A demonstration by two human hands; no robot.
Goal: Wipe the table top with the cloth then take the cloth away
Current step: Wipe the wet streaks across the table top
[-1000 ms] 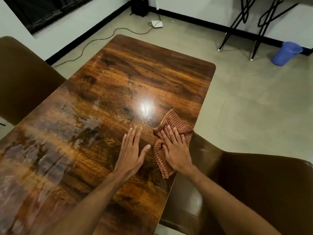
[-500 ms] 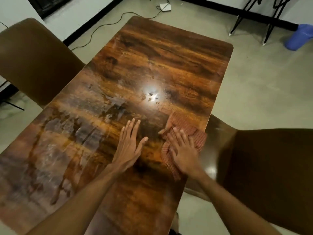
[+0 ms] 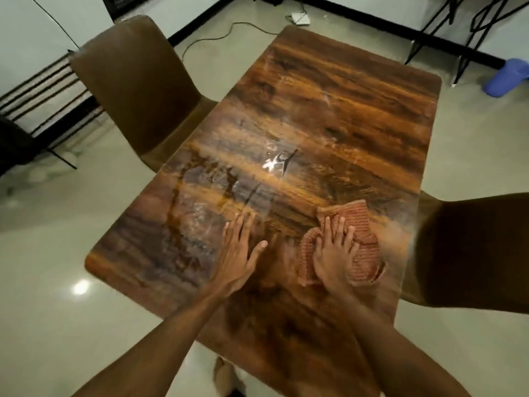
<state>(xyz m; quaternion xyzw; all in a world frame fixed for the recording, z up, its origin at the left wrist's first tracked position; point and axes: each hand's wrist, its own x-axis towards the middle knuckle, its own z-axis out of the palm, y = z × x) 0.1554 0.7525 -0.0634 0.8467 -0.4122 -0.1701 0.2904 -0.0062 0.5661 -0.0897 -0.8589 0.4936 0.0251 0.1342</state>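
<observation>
The cloth (image 3: pixel 361 242), a reddish checked rag bunched into loose folds, lies on the desk (image 3: pixel 329 116) close to its right edge, about halfway along that edge, with its far corner pointing toward the middle of the top. The right hand (image 3: pixel 333 253) presses flat on the cloth, palm down; its fingers (image 3: pixel 337 229) are spread apart and laid over the fabric rather than curled around it, so the cloth is pinned under the palm and not gripped. Cloth shows on both sides of the hand and beyond the fingertips.

Just to the left, apart from the cloth, the left hand (image 3: pixel 237 253) rests flat on the bare wood, its four fingers held together and the thumb splayed out toward the right hand. Both forearms reach in from the near edge.

The desk top is glossy dark wood grain with rounded corners. Pale smeary streaks and dull patches cover its left half and centre, and a bright light glare (image 3: pixel 273 164) sits near the middle. A brown chair (image 3: pixel 134 90) stands against the left edge, and another brown chair (image 3: pixel 469 253) is tucked at the right edge, just beside the cloth. On the floor beyond the far right corner lies a blue bucket (image 3: pixel 508 78), and a cable (image 3: pixel 229 32) trails past the far left corner.
</observation>
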